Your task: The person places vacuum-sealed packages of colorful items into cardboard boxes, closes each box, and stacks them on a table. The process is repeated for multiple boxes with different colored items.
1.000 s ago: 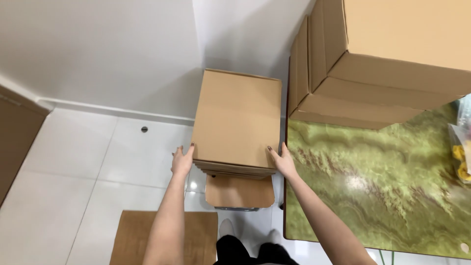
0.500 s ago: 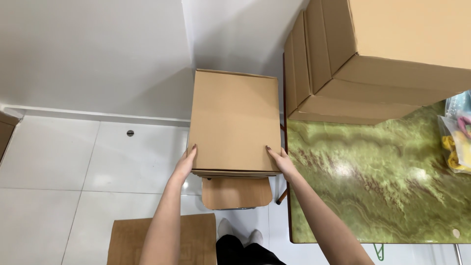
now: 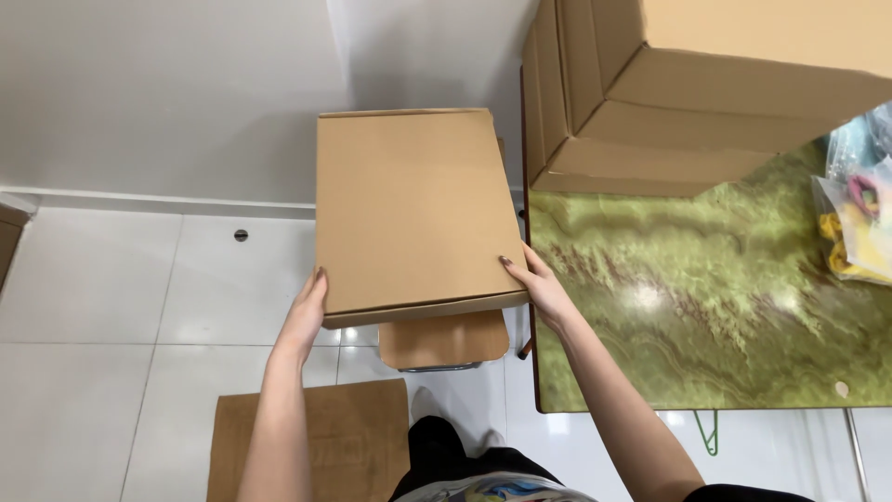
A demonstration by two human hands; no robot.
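Note:
A closed brown cardboard box [image 3: 409, 209] is held out in front of me, above a small wooden seat [image 3: 444, 340]. My left hand [image 3: 307, 312] grips the box's near left corner from the side. My right hand [image 3: 542, 286] presses against its near right corner, fingers lying on the top face. The box is roughly level and its far end points toward the white wall.
A green marbled table [image 3: 706, 297] stands to the right with a stack of large cardboard boxes [image 3: 688, 84] on its far side and clear bags of colourful items [image 3: 859, 218] at the right edge. A flat cardboard sheet [image 3: 316, 437] lies on the white tiled floor.
The box sits a little higher and more to the right in view, and the table edge has shifted left. Both hands keep the same grip on its near corners.

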